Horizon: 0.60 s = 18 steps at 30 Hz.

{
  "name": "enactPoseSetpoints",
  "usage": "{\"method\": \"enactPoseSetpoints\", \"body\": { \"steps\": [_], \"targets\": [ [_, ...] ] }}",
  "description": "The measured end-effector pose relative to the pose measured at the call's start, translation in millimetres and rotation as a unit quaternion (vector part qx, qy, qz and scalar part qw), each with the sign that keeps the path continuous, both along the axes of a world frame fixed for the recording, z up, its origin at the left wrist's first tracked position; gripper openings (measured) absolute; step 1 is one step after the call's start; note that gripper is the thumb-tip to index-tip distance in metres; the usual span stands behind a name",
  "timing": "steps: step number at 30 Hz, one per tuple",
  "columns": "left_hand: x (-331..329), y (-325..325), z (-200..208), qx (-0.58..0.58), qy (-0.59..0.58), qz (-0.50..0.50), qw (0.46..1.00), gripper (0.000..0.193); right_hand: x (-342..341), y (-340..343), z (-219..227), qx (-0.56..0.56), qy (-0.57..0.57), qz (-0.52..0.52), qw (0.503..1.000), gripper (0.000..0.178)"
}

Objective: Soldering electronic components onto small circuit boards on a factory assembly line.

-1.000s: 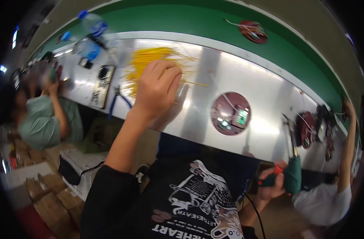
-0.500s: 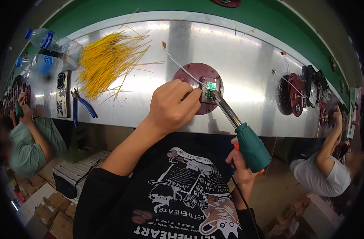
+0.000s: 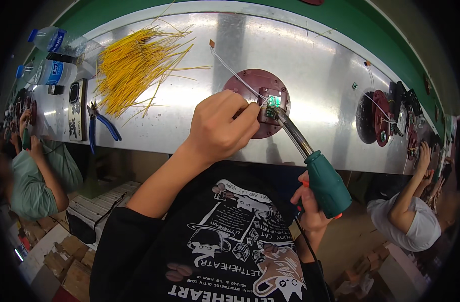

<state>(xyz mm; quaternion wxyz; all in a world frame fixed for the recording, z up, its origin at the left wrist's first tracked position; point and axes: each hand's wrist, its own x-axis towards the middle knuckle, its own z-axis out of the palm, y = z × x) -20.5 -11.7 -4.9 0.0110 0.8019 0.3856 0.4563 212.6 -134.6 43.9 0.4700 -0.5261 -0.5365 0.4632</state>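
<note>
My right hand (image 3: 313, 214) grips a green-handled soldering gun (image 3: 328, 183) with orange parts. Its metal barrel slants up and left, and the tip meets a small green circuit board (image 3: 273, 103). That board sits on a raised block on a round dark-red disc (image 3: 248, 80), lying on the metal bench. Beside the board, my left hand (image 3: 222, 126) is closed in a pinch, fingertips against the block's left side. Whatever the pinch holds is hidden by the fingers. White wires (image 3: 235, 73) run from the board to a small orange-brown tab (image 3: 212, 44) on the bench.
Left on the bench are a heap of yellow wires (image 3: 134, 73), blue-handled cutters (image 3: 105, 126), a phone (image 3: 78, 110) and plastic bottles (image 3: 51, 73). Another red disc (image 3: 382, 118) with wires stands at the right. People sit at work on both sides, a green sleeve left and a white sleeve right.
Bench items appear shifted slightly in the picture, as the view has moved. The soldering gun's tip stays at the board, and my left hand keeps its pinch there.
</note>
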Motion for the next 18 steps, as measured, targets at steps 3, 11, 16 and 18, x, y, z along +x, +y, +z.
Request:
{"method": "enactPoseSetpoints", "body": {
  "steps": [3,11,16,18],
  "targets": [
    [-0.4,0.6,-0.7,-0.001,-0.003,0.000,1.000,0.017,-0.5,-0.5,1.1,-0.001,-0.007,0.000,1.000,0.032],
    [-2.3,0.1,-1.1,-0.012,-0.005,-0.006,1.000,0.018,-0.8,-0.6,-0.3,0.002,0.002,-0.001,1.000,0.035],
    [-1.8,-0.5,-1.3,-0.015,-0.006,-0.009,1.000,0.020,-1.3,-0.4,-1.4,0.015,0.009,-0.006,1.000,0.036],
    [-2.3,-0.5,0.6,-0.021,-0.007,-0.010,1.000,0.021,-1.8,-0.3,-1.5,0.016,0.009,-0.005,1.000,0.036]
  ]
}}
